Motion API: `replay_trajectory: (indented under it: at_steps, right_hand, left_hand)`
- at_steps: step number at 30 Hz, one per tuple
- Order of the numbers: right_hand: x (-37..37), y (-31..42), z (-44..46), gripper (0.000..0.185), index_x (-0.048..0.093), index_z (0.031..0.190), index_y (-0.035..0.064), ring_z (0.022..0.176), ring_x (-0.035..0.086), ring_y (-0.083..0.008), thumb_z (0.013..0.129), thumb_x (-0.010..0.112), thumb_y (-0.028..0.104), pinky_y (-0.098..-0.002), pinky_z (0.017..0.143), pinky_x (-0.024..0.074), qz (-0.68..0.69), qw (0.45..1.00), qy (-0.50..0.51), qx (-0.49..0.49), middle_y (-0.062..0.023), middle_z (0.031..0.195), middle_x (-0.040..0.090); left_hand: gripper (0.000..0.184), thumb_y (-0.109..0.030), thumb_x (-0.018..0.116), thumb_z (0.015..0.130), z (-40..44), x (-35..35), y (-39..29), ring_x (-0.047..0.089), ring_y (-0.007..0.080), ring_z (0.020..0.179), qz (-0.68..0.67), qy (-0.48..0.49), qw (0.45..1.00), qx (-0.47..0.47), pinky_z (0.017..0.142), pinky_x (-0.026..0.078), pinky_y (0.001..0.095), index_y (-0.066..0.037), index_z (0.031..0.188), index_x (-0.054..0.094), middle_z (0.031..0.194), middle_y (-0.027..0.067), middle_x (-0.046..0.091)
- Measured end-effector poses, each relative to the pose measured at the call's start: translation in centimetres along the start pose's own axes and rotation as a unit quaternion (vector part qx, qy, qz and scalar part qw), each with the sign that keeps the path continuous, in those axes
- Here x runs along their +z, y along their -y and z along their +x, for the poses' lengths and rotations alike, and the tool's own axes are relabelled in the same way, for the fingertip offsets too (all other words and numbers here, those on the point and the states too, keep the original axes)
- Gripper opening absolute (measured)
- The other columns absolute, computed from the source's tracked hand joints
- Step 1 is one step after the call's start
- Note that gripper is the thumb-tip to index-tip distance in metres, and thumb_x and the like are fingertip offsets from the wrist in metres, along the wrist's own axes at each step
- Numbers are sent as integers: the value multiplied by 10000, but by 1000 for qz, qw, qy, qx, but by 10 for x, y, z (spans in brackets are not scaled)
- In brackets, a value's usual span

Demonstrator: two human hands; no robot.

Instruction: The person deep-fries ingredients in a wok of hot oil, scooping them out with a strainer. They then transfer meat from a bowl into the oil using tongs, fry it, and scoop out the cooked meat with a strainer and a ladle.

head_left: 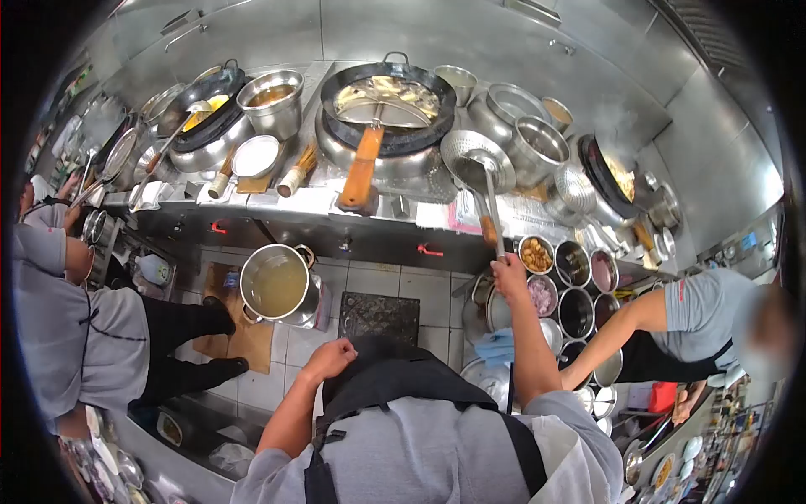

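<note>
My right hand (509,277) is wrapped round the long metal handle of a ladle (494,197). The ladle's head lies over a perforated strainer (457,151) with a wooden handle, at the stove's front. My left hand (332,359) hangs in front of my apron, fingers curled, with nothing visible in it. Ahead stands a large black wok (327,105) of bubbling oil with pale pieces frying. Across the wok rests a wire skimmer (369,160) with its wooden handle toward me.
A big pot of cloudy liquid (280,281) stands low at left, beside a dark floor mat (379,317). Ingredient tins (536,254) crowd the right. Co-workers stand at left (50,277) and right (701,315), the latter reaching close to my right arm. More woks (604,176) line the stove.
</note>
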State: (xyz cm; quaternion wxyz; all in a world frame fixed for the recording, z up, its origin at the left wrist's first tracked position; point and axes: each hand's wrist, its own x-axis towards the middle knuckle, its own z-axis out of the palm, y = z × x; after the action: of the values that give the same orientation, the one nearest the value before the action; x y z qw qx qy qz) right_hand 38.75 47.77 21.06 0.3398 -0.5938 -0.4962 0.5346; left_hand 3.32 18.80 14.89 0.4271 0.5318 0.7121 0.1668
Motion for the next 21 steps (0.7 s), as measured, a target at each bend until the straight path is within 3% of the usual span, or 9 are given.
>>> replay_trajectory:
  at_steps: [2, 5, 7, 8, 10, 13, 15, 17, 21]
  right_hand:
    - [3, 46, -24, 316, 512, 1139, 80, 412, 433, -87, 850, 625, 137, -248, 337, 330, -20, 1000, -20, 10, 8, 620, 486]
    - [-10, 79, -30, 371, 500, 1200, 79, 398, 434, -86, 857, 623, 146, -247, 332, 331, -74, 996, -14, -42, 4, 613, 495]
    - [-27, 110, -11, 375, 508, 1223, 66, 407, 446, -77, 876, 597, 175, -237, 351, 340, -162, 980, -27, -111, 4, 633, 528]
    - [-24, 148, -22, 379, 508, 1216, 46, 409, 448, -76, 881, 612, 189, -233, 347, 333, -118, 989, 19, -91, -3, 641, 539]
    - [-4, 207, -32, 439, 466, 1257, 32, 408, 449, -75, 886, 628, 204, -228, 338, 323, -78, 995, 47, -37, -10, 666, 545]
    - [26, 239, -18, 430, 461, 1257, 43, 425, 456, -79, 887, 621, 191, -229, 343, 326, -61, 995, 81, -14, -13, 683, 543]
    - [41, 248, -2, 403, 471, 1237, 52, 449, 464, -89, 886, 616, 189, -242, 355, 332, -77, 991, 107, -19, -18, 690, 539]
    - [52, 255, 12, 439, 441, 1264, 52, 438, 464, -81, 884, 620, 182, -229, 347, 327, -89, 990, 112, 0, -12, 682, 542]
    - [59, 259, 28, 483, 403, 1294, 56, 436, 463, -72, 881, 622, 178, -222, 345, 328, -156, 980, 121, 4, -7, 675, 543]
  left_hand:
    - [293, -322, 545, 839, 17, 0, 39, 647, 360, 885, 0, -7, 999, -48, 761, 503, 433, -52, 880, 650, 887, 190, 678]
    - [272, -308, 572, 847, 18, 12, 103, 662, 283, 722, 90, -4, 995, -51, 667, 508, 395, -46, 852, 644, 805, 147, 680]
    - [243, -286, 602, 864, 17, -2, 99, 627, 206, 657, -130, 40, 985, -110, 607, 487, 336, -46, 847, 637, 755, 95, 661]
    - [230, -275, 617, 872, 12, -11, 90, 609, 168, 624, -231, 66, 961, -140, 577, 477, 307, -47, 845, 633, 730, 68, 651]
    - [218, -260, 653, 888, 25, -45, 43, 552, 92, 623, -383, 46, 922, -42, 538, 433, 243, -47, 921, 620, 732, 27, 617]
    - [470, -425, 503, 965, 46, -131, -76, 645, 194, 721, -595, 74, 793, 109, 622, 527, 315, -80, 1282, 466, 915, 118, 660]
    - [580, -456, 490, 962, 58, -178, -142, 662, 245, 798, -671, 88, 728, 106, 625, 541, 355, -96, 1392, 345, 1034, 171, 644]
    - [572, -345, 520, 955, 90, -204, -169, 658, 239, 828, -680, 150, 707, 124, 634, 556, 362, -115, 1424, 285, 1111, 186, 615]
    - [575, -143, 604, 849, 98, -220, -193, 601, 202, 810, -560, -64, 818, 115, 556, 535, 329, -107, 1381, 389, 1009, 112, 579]
